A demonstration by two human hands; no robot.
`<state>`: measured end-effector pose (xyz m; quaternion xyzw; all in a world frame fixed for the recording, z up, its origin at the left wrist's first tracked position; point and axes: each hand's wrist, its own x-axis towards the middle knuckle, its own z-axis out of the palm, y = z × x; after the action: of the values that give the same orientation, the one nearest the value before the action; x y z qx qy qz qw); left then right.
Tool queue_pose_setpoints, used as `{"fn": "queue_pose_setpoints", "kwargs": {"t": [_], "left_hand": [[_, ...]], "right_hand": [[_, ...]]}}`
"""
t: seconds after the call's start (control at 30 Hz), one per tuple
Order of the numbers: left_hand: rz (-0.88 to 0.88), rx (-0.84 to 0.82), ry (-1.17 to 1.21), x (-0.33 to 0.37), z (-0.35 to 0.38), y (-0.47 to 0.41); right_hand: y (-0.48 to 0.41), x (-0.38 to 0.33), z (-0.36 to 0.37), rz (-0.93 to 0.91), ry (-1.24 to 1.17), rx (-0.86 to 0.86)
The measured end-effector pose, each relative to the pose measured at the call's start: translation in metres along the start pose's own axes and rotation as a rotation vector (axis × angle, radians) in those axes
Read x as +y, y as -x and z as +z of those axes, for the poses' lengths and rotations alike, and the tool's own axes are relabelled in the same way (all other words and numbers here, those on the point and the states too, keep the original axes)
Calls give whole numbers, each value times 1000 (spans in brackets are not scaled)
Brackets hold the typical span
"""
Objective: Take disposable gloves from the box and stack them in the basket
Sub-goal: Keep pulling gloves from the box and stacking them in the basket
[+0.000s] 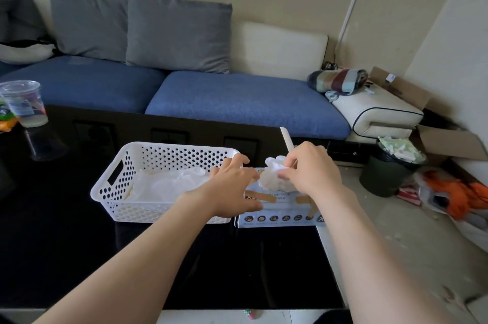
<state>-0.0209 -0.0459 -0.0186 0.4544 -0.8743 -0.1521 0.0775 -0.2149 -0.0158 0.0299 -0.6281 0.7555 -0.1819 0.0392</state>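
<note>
A white perforated basket (113, 186) stands on the black table, with clear disposable gloves (169, 183) lying flat inside it. Right of the basket lies the glove box (280, 214), pale blue with tape strips on top. A crumpled white glove (269, 175) sticks up out of the box opening. My right hand (311, 170) pinches this glove from the right side. My left hand (232, 186) hovers over the gap between basket and box, fingers spread and loosely bent, holding nothing.
A clear plastic cup (23, 102) stands at the table's far left. A blue sofa (237, 102) with grey pillows runs behind the table. On the floor to the right stands a dark bin (388, 173), with cardboard boxes and orange items beside it.
</note>
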Motion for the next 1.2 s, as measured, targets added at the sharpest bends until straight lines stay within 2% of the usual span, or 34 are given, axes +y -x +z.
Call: {"fn": "queue_pose_setpoints", "kwargs": {"t": [0.17,0.37,0.6,0.83,1.0,1.1,1.2], "left_hand": [[-38,8,-5,6,4,-6],[-77,-38,-13,8,2,-6],[-87,-6,-7,9,0,-4],[-109,68,117,5,5,-2],[-133,92,203,6,-1,1],[-147,208,255,7,-7,2],[-100,312,525,5,-17,3]], "right_hand": [[-2,4,2,-82,-24,68],[-8,8,12,-216,-175,197],[-14,4,25,-221,-363,257],[-19,1,16,-82,-709,507],[-18,-7,7,-191,-757,659],[-14,-23,0,-258,-736,758],[-4,-40,-8,-247,-783,792]]}}
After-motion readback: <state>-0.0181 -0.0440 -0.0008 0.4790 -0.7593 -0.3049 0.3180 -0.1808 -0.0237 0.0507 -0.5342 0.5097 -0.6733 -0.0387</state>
